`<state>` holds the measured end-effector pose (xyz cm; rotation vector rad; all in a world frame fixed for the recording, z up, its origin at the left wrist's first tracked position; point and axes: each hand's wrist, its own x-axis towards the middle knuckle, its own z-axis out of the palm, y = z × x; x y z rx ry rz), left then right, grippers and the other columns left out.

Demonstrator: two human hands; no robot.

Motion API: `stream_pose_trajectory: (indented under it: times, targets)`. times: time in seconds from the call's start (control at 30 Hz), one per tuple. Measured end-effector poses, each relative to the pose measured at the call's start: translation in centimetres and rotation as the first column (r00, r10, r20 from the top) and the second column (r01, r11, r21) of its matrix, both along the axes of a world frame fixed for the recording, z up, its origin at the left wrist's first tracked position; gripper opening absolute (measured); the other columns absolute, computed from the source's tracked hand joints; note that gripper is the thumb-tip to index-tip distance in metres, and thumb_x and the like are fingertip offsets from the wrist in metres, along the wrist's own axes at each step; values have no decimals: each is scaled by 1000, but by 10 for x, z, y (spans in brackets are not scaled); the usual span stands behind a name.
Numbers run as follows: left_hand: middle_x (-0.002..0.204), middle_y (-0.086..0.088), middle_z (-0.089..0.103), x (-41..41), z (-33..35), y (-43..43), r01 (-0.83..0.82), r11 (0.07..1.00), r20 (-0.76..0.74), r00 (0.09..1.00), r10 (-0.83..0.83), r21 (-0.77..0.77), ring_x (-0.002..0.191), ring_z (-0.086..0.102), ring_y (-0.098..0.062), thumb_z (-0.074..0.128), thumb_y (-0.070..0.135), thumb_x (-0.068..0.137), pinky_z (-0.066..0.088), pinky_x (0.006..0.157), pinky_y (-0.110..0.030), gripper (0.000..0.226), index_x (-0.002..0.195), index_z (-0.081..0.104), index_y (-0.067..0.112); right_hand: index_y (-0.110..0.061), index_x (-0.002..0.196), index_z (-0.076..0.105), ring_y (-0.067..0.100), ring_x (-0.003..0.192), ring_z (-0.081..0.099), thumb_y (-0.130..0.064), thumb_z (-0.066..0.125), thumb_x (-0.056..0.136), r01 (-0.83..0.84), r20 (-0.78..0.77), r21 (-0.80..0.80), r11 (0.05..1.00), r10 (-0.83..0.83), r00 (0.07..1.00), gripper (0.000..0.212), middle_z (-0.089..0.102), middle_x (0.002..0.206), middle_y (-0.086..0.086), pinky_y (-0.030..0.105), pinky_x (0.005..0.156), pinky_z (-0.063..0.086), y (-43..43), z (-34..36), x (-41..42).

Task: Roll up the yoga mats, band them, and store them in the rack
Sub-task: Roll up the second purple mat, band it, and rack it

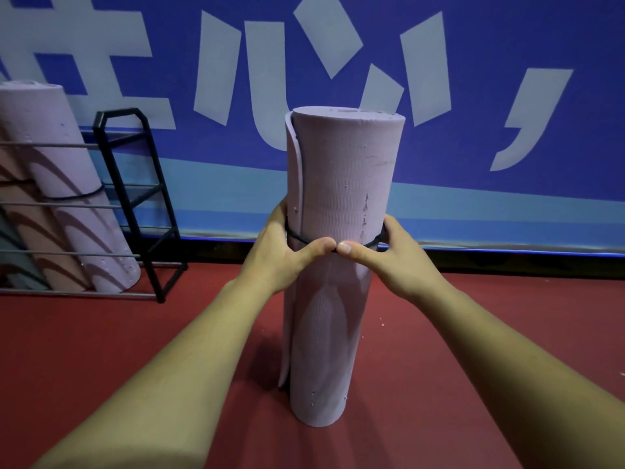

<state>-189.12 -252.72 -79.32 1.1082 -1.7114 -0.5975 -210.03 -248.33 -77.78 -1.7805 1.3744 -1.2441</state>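
Note:
A rolled lilac yoga mat (341,177) stands upright on the red floor in the middle of the view. A black elastic band (297,237) circles it about halfway up. My left hand (280,255) and my right hand (389,257) wrap the roll from either side at the band's height. Both thumbs press on the band at the front and their tips nearly touch. The mat's loose outer edge runs down the roll's left side. Fingers behind the roll are hidden.
A black metal rack (135,198) with grey rails stands at the left against the wall. Rolled mats (67,184) lean inside it, one with a black band. A blue wall with pale lettering (473,96) runs behind. Red floor (422,367) spreads around the roll.

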Motion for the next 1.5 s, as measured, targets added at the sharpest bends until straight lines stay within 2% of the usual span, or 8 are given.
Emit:
stream_pose_trajectory:
  times: [0.1,0.2,0.33,0.63,0.77,1.07,1.23,1.5]
  targets:
    - [148,7,49,-2,-2,2,-13,999,-4,1000,13,-30,132,51,-11,66,87,52,46,104,-31,129,157,17,33,-47,131,44,-13,115,56,-67,79,66,-29,0,-15,999,29,1000,77,60,128,-25,7,87,46,1,0,2]
    - [160,5,35,-6,-8,8,-57,997,30,998,58,-48,139,47,-20,55,97,53,46,108,-43,132,154,-12,46,-48,138,40,7,135,48,-77,77,68,-40,-38,-55,998,38,999,85,52,140,-20,40,106,47,-6,-4,2]
    - [160,3,35,-8,-19,6,-108,992,41,993,111,-70,144,40,-19,50,99,57,41,113,-44,131,160,5,31,-45,142,35,9,138,42,-85,63,73,-15,-67,-49,999,12,998,85,43,136,-34,40,110,42,-8,-17,3]
    - [156,2,38,-11,-23,-1,-94,994,56,994,97,-58,142,40,-13,50,91,67,40,114,-43,119,159,19,23,-32,159,14,13,147,36,-89,68,64,86,-6,-1,996,-86,996,123,36,158,-9,47,117,38,-14,-27,1]
    - [150,4,47,-15,-26,0,-99,994,2,995,99,-42,135,48,-14,53,90,68,45,109,-42,113,157,24,26,-38,139,41,7,130,51,-79,64,77,36,-5,-34,999,-36,999,78,53,135,-19,39,106,48,-12,-25,6]
    - [141,5,53,-4,-27,-2,-99,995,132,986,102,-29,130,51,-18,54,89,62,46,104,-37,107,148,36,28,-41,111,51,-14,101,60,-64,71,80,34,-59,98,995,-28,998,43,61,113,-27,8,75,46,-1,-24,-3]
    - [151,5,46,-1,-22,-2,-78,996,89,993,82,-41,136,45,-12,55,88,63,40,107,-28,116,156,27,25,-33,160,23,14,151,25,-86,70,61,124,-94,43,991,-119,988,121,29,164,-6,41,120,31,-4,-25,-3]
    - [145,9,50,1,-38,1,-14,1000,125,992,15,-4,133,48,-9,55,86,67,39,105,-25,111,155,27,25,-44,134,51,14,132,43,-87,67,66,59,-184,12,998,-56,981,82,52,134,-17,43,108,43,-15,-46,-10]
